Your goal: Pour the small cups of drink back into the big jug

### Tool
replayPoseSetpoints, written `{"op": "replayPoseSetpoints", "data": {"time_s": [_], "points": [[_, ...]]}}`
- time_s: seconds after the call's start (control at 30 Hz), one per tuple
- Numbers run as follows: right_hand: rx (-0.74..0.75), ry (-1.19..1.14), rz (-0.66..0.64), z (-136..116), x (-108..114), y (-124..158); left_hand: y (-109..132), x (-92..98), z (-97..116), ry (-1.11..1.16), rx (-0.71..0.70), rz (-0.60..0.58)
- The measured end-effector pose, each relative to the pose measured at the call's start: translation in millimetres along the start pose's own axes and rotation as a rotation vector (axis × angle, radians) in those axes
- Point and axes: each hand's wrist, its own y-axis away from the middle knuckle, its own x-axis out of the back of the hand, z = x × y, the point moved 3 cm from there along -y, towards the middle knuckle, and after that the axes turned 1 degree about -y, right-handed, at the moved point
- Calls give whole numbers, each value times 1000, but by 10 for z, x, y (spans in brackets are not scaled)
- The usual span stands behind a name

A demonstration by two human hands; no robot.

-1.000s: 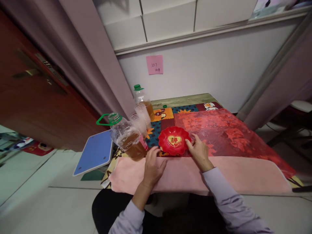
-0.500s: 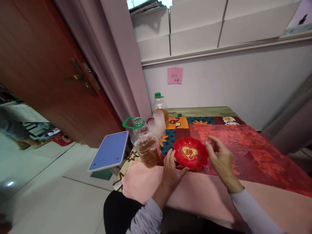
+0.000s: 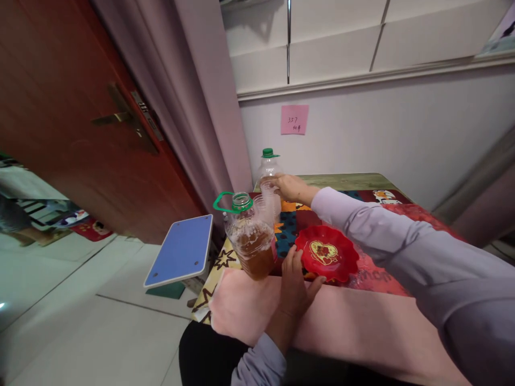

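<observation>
My left hand [image 3: 296, 281] lies at the near left edge of a red scalloped plate [image 3: 330, 254] with a gold heart pattern, fingers stretched and thumb apart. Reaching across the table, my right hand [image 3: 287, 187] has its fingers closed at the top of a tall stack of clear plastic cups [image 3: 272, 205]; the fingertips are partly hidden. A shorter cup stack [image 3: 259, 206] stands beside it. In front of the stacks is a big uncapped jug [image 3: 251, 241] of foamy amber liquid with a green handle. A second jug [image 3: 269, 165], green-capped, stands behind the right hand.
A patterned cloth and a pink cloth [image 3: 362, 311] cover the table, with clear red plastic [image 3: 406, 214] on the right under my forearm. A blue-topped stool [image 3: 181, 249] stands left of the table. The wall with a pink note [image 3: 294, 119] is behind.
My right hand has left the right side of the red plate and moved far and left to the top of the cup stack. My left hand stays by the plate.
</observation>
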Motion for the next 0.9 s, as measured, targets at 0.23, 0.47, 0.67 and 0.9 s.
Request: {"op": "replayPoseSetpoints", "data": {"time_s": [0.23, 0.47, 0.67, 0.9], "points": [[22, 33, -77, 78, -93, -128, 19, -75, 76, 30, -15, 6], [74, -6, 56, 169, -122, -137, 22, -102, 49, 48, 22, -45], [42, -87, 232, 227, 115, -132, 34, -90, 28, 50, 38, -14], [10, -125, 577, 324, 463, 1179, -49, -87, 24, 29, -3, -2]]}}
